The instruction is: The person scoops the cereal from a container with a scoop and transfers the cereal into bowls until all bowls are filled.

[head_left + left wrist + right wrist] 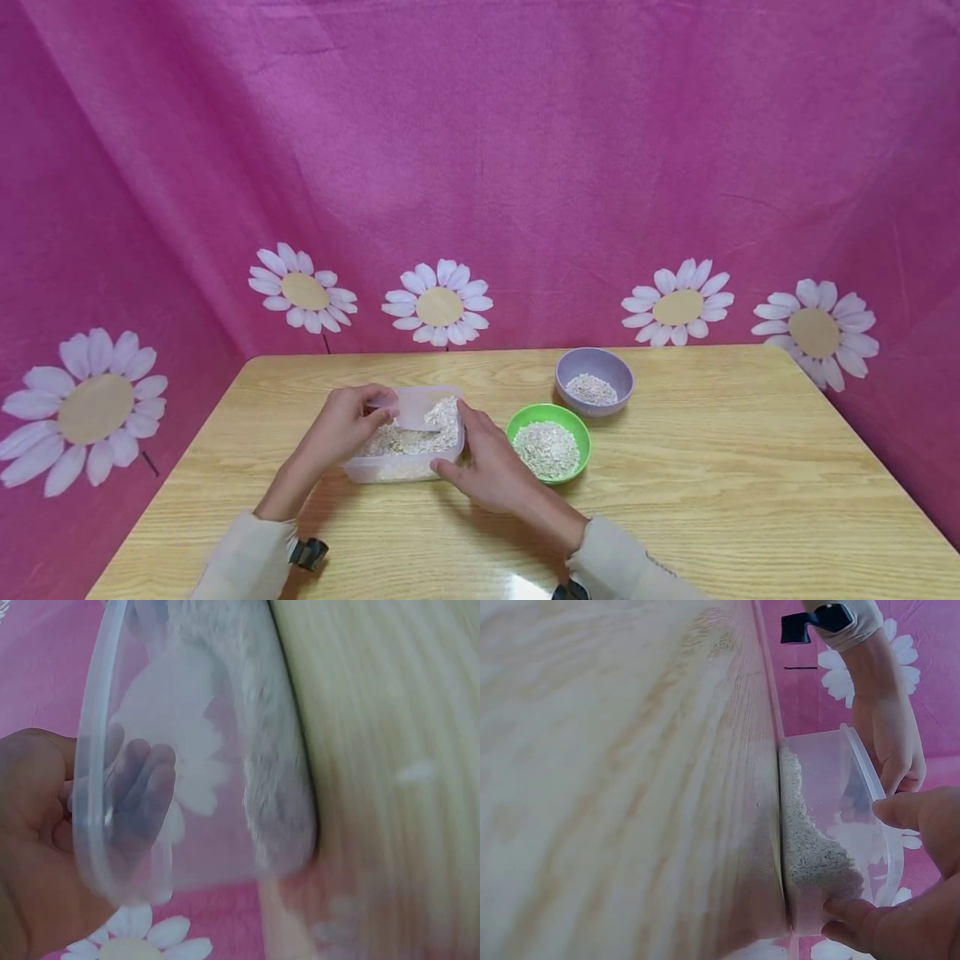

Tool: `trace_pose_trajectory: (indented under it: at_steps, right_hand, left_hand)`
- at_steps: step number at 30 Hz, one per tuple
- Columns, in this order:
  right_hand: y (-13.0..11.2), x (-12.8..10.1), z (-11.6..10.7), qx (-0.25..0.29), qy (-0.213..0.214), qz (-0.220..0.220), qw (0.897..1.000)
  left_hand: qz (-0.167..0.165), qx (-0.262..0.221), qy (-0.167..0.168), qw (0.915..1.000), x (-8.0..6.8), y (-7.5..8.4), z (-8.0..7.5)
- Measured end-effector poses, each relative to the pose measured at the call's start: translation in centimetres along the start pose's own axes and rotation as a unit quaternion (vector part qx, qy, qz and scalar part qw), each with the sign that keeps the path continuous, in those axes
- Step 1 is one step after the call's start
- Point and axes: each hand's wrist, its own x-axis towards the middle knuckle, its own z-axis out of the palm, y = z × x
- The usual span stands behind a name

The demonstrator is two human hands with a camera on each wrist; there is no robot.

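A pink cloth backdrop (pixel 525 150) printed with white daisies hung behind a light wooden table (pixel 712 500) that filled the lower half of the head view. Just left of the frame's centre stood a clear plastic container (pixel 408 467) holding oat flakes (pixel 420 437). The left hand (pixel 345 429) was at the container's left side, its fingers curled over the rim and pinching a small translucent scoop (pixel 414 410) held over the flakes. The right hand (pixel 487 467) rested against the container's right wall, thumb at the lower near corner and fingers up at the rim, clasping it loosely. Just right of that hand sat a green bowl (pixel 581 433) of flakes, and beyond it, toward the upper right, a lilac bowl (pixel 594 367) with a smaller heap.
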Motion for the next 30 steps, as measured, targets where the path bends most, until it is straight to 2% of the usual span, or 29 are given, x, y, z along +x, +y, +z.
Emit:
trace_pose_trajectory:
  at_steps: [5, 12, 17, 30]
  right_hand:
    - [0.0, 0.0, 0.1, 0.001, 0.000, -0.001, 1.000]
    - [0.0, 0.0, 0.1, 0.004, -0.002, -0.005, 1.000]
    - [-0.3, -0.1, -0.3, 0.006, 0.003, -0.001, 1.000]
    - [-0.5, -1.0, -2.8, 0.057, 0.010, 0.005, 0.998]
  left_hand:
    - [0.011, 0.013, 0.010, 0.9998, 0.0, 0.3, 0.7]
    - [0.012, 0.016, 0.012, 0.9997, -0.5, 0.3, 0.6]
    - [-0.002, -0.012, 0.011, 0.9999, -0.7, 0.2, 0.1]
    - [-0.031, -0.095, 0.046, 0.9939, -2.6, -1.2, -2.1]
